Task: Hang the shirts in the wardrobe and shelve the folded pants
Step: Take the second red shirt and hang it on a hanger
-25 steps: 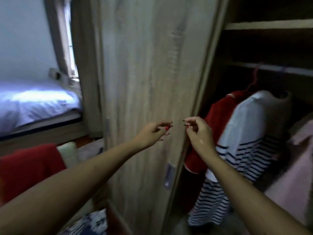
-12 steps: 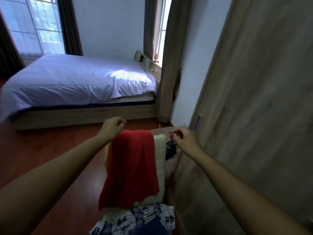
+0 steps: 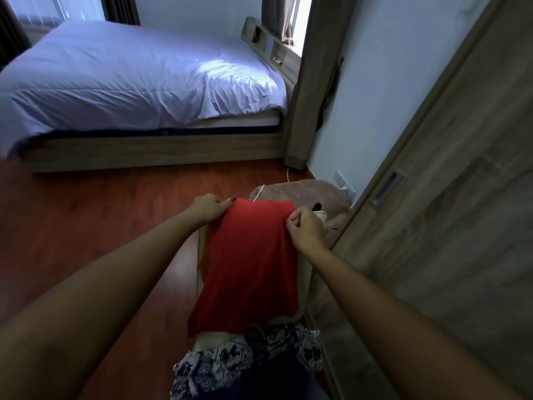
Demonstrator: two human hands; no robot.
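**Both grips take the red shirt by its top corners**

The red shirt point(image 3: 251, 264) lies draped over a pale padded support point(image 3: 202, 252), perhaps a chair back or a cushion; I cannot tell which. Its top edge sits along the far edge of that support, and its hem hangs toward the near edge. The left grip point(image 3: 212, 209) is curled over the shirt's far left corner. The right grip point(image 3: 305, 226) pinches the far right corner between thumb and fingertips. Each grip is grasping cloth, and neither is free.

Holding the two corners well apart looks like a way to keep the shirt spread flat. It should then come up as one sheet, shoulders level, and not bunch. That would suit threading a hanger into it. No hanger shows here, so I judge the step in hand to be lifting the shirt off the support.

Below the hem, at the near edge, lies a black-and-white patterned cloth point(image 3: 251, 353), and the hem overlaps it slightly. A brown cloth point(image 3: 302, 194) lies beyond the far edge, with a white cable point(image 3: 261, 192) running across it close to the shirt's top edge. The cable could snag on a careless lift.

The wardrobe door point(image 3: 447, 241) stands just beside the right arm, its recessed handle point(image 3: 386, 189) facing the room. It could crowd the right elbow as the shirt swings round. The bed point(image 3: 129, 76) stands well apart, across the red-brown floor point(image 3: 72, 226).
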